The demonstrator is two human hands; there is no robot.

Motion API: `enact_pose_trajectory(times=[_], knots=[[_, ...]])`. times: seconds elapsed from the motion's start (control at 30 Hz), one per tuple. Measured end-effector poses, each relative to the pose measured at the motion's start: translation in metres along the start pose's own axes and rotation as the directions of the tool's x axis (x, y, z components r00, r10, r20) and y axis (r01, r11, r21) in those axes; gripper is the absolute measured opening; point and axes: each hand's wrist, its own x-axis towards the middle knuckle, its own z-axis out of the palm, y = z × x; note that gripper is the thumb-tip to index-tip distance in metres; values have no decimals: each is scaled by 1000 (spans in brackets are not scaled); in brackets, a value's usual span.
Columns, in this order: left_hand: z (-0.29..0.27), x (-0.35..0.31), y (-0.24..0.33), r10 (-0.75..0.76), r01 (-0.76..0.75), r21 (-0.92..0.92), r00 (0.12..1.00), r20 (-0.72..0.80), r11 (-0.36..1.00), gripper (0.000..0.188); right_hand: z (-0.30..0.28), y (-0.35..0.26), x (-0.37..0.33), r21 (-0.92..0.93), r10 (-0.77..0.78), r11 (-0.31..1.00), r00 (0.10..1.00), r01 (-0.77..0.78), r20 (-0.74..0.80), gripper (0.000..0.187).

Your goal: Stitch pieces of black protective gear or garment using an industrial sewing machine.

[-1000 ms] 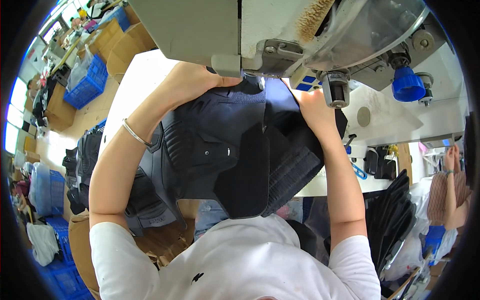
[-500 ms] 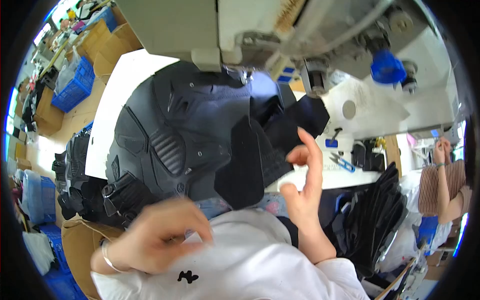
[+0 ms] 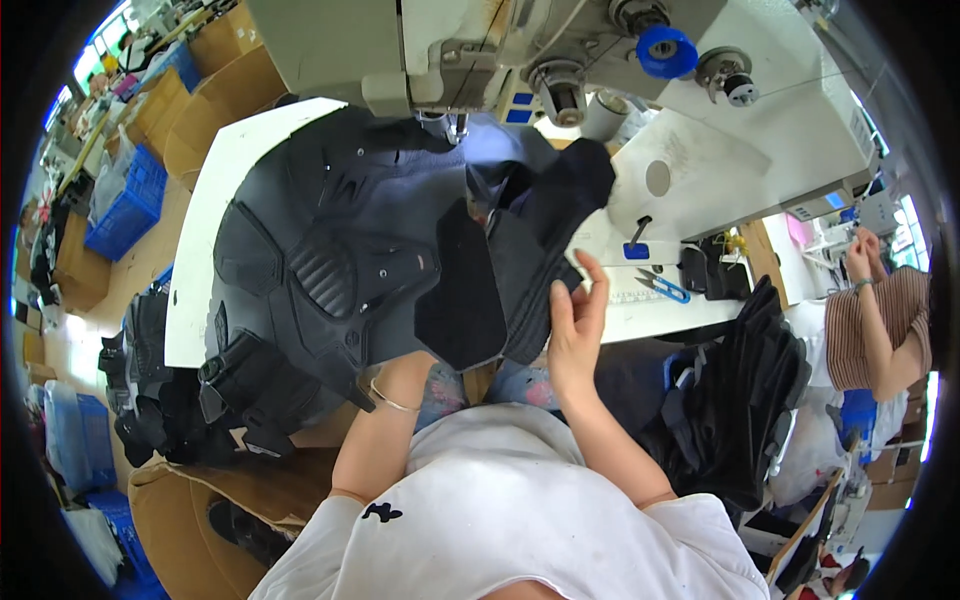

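A large black moulded panel with raised, ridged shapes (image 3: 265,245) lies across the white counter (image 3: 195,290), its far edge under the pale sewing machine head (image 3: 330,50) and its near edge overhanging towards the person. The metal needle and presser foot assembly (image 3: 455,130) stands over the panel's far side. The person's right hand (image 3: 578,325) is at the right edge of the panel's black ribbed fabric part (image 3: 535,290), thumb and forefinger spread apart; whether the thumb presses on the cloth cannot be told. The left forearm, wearing a silver bangle (image 3: 393,400), runs beneath the panel's near edge, which hides the left hand, so its grip cannot be told. Farther right on the counter lie small thread snips with a blue handle (image 3: 665,287), beside a small black object (image 3: 715,270). Near right, black flat pieces (image 3: 735,410) hang in a pile. At the far left stands a blue plastic crate (image 3: 128,208); near left is an open brown cardboard box (image 3: 170,530).
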Motion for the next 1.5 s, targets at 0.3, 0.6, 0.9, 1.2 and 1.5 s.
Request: enact_pose_trajectory(times=[0.3, 0.6, 0.9, 1.2, 1.5], knots=[[-4, -8, -8, -221, 313, -315, 930, 295, 896, 68, -5, 14, 16, 527, 363, 707, 881, -472, 302, 67], [-44, -55, -5, 105, -90, 84, 973, -205, 992, 48, -24, 0, 27, 265, 469, 685, 689, -679, 552, 64], [-152, 17, 26, 165, -20, 373, 918, -362, 928, 22, 5, 26, 3, 342, 369, 799, 853, -494, 370, 62], [-159, 17, 28, 242, -133, 387, 938, -249, 912, 13, 27, 16, -23, 462, 407, 732, 865, -500, 293, 60], [-135, 8, 23, 312, -180, 454, 921, -234, 872, 13, 23, 14, -21, 515, 397, 686, 857, -515, 329, 49]])
